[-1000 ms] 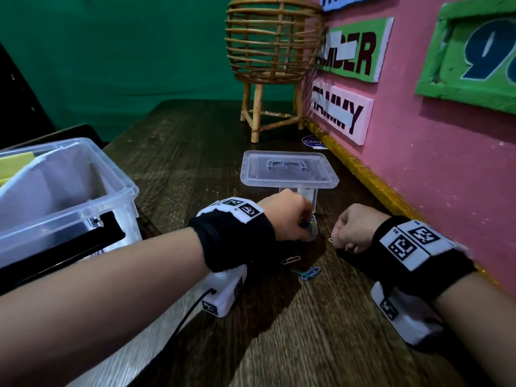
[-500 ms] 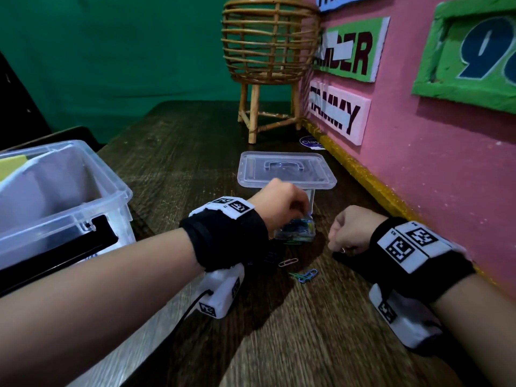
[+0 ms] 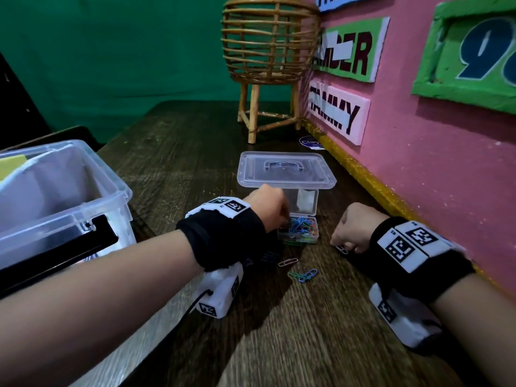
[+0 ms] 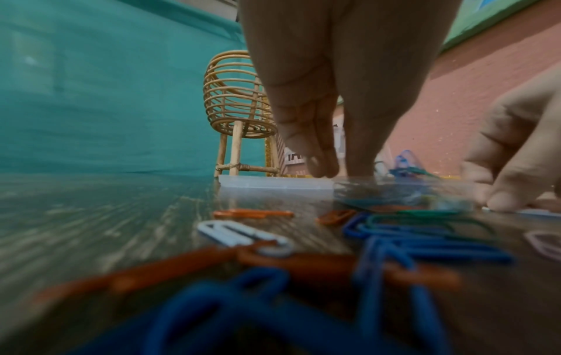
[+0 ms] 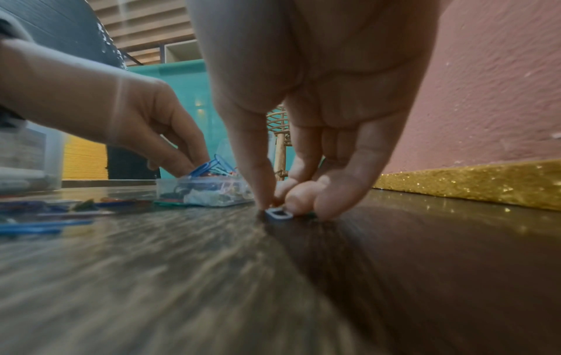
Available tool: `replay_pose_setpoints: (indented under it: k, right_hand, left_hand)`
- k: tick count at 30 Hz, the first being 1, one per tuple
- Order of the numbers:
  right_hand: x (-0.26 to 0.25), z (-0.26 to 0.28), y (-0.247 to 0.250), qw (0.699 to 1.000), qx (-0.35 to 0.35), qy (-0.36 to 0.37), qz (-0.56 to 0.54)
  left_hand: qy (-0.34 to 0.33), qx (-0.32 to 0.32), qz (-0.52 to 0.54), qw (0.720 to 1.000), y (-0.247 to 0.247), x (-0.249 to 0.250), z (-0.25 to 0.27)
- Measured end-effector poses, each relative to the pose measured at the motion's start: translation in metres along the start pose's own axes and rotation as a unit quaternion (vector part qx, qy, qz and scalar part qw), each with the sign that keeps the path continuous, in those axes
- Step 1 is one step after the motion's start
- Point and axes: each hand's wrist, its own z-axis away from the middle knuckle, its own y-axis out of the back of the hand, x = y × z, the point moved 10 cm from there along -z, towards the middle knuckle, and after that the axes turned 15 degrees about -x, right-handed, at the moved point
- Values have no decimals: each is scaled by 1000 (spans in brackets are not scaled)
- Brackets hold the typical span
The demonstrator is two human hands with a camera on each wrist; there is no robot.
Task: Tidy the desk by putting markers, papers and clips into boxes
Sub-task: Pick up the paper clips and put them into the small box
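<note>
A small clear clip box (image 3: pixel 298 231) full of coloured paper clips stands open on the dark wooden desk (image 3: pixel 279 331), its lid upright behind it. My left hand (image 3: pixel 268 208) reaches into it from the left, and its nearly straight fingertips (image 5: pixel 179 165) touch the heaped clips. To the right of the box my right hand (image 3: pixel 351 233) pinches a pale paper clip (image 5: pixel 278 213) that lies flat on the desk. Several loose clips (image 3: pixel 303 275) lie in front of the box; the left wrist view shows more of them (image 4: pixel 425 249) close up, blue, orange and white.
A clear lidded box (image 3: pixel 284 169) stands just behind the clip box. A large clear bin (image 3: pixel 69 191) holding paper is at the left. A rattan basket stand (image 3: pixel 268 51) is at the back. The pink wall (image 3: pixel 418 177) with a gold strip runs along the right.
My left hand has drawn back to the left, uncovering the clip box it hid a second ago. The right hand stays low on the desk over its clip.
</note>
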Motion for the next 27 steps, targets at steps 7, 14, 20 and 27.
replay_pose_setpoints:
  k: [7, 14, 20, 27]
  right_hand:
    - [-5, 4, 3, 1000, 11, 26, -2]
    - [-42, 22, 27, 955, 137, 252, -76]
    - [-53, 18, 27, 928, 134, 328, -113]
    - [-59, 13, 13, 939, 72, 330, -58]
  left_hand:
    - [-100, -10, -28, 995, -4, 34, 5]
    - [-102, 6, -44, 994, 0, 32, 9]
    - [-101, 15, 4, 995, 3, 30, 10]
    - [-71, 47, 12, 996, 9, 18, 8]
